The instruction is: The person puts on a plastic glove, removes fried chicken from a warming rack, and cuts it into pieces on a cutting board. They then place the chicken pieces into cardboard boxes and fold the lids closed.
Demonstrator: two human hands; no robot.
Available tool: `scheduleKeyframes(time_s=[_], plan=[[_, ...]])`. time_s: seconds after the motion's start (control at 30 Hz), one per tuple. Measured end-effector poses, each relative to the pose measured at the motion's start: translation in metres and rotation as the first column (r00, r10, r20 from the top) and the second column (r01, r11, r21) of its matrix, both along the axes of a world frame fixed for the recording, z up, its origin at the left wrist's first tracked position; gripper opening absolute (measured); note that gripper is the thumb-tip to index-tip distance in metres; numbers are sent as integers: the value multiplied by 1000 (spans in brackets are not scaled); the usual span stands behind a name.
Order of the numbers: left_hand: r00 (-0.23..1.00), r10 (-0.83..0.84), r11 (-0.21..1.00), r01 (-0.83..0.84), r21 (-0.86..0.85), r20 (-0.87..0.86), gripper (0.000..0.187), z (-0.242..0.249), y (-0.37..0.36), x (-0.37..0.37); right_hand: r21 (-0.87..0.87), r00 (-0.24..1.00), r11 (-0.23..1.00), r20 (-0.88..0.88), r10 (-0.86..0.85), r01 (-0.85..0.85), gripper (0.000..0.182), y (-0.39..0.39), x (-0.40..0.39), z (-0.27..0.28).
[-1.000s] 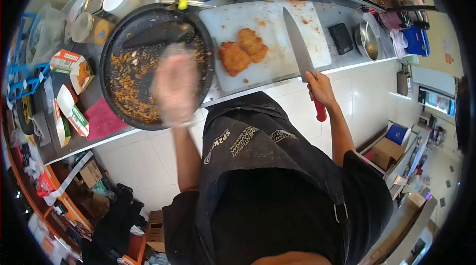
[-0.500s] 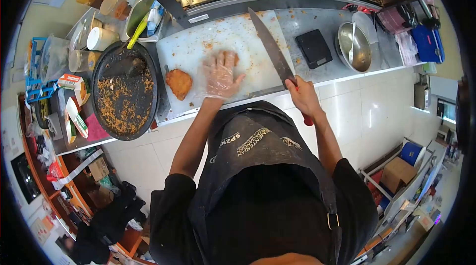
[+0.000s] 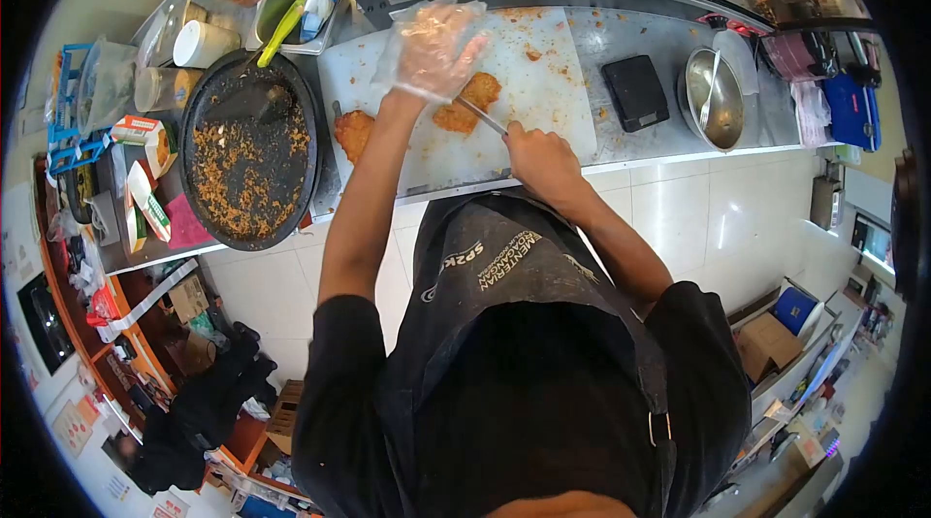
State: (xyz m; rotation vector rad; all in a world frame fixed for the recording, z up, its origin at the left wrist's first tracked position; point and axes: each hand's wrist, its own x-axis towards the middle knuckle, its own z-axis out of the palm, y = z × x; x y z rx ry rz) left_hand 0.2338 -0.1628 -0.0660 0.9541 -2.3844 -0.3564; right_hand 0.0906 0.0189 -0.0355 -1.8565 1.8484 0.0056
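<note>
My right hand (image 3: 543,161) is closed around the handle of a large knife (image 3: 482,116) at the near side of the white cutting board (image 3: 543,62). The blade shows as a thin line, edge-on, across a breaded fried cutlet (image 3: 479,96). My left hand (image 3: 436,48), in a clear plastic glove, is flat with fingers outstretched at the far end of the blade, hiding that end. A second fried cutlet (image 3: 353,134) lies at the board's left side, partly behind my left forearm. Crumbs are scattered over the board.
A black round pan (image 3: 315,149) with crumbs stands left of the board. A green-handled utensil (image 3: 283,31) leans by a metal container. To the right are a black scale (image 3: 635,93) and a steel bowl (image 3: 727,120) with a fork. A glass display case borders the back.
The knife has swung left from the board's right side onto the cutlet. My left hand has lifted off that cutlet and moved away from me, over the blade's far end.
</note>
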Motion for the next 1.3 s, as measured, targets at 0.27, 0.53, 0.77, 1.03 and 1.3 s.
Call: scheduleKeyframes(time_s=[0.27, 0.53, 0.77, 1.03, 1.3], plan=[[961, -20, 994, -11, 109, 276, 52, -59, -2, -9, 73, 997, 996, -65, -38, 43, 26, -6, -2, -53], [924, -96, 927, -52, 372, 369, 44, -40, -13, -9, 3, 988, 996, -128, 88, -88, 28, -24, -25, -31], [942, -80, 940, -38, 340, 326, 45, -37, -13, -18, 28, 988, 997, -131, 78, -75, 32, -18, -31, -43], [936, -22, 938, -103, 332, 351, 45, -55, -36, -25, -47, 982, 991, -152, 114, -123, 31, -56, -51, -60], [976, 148, 942, -188, 279, 157, 44, -9, -17, -11, -71, 977, 993, -198, 76, -91, 28, -40, -36, -2]])
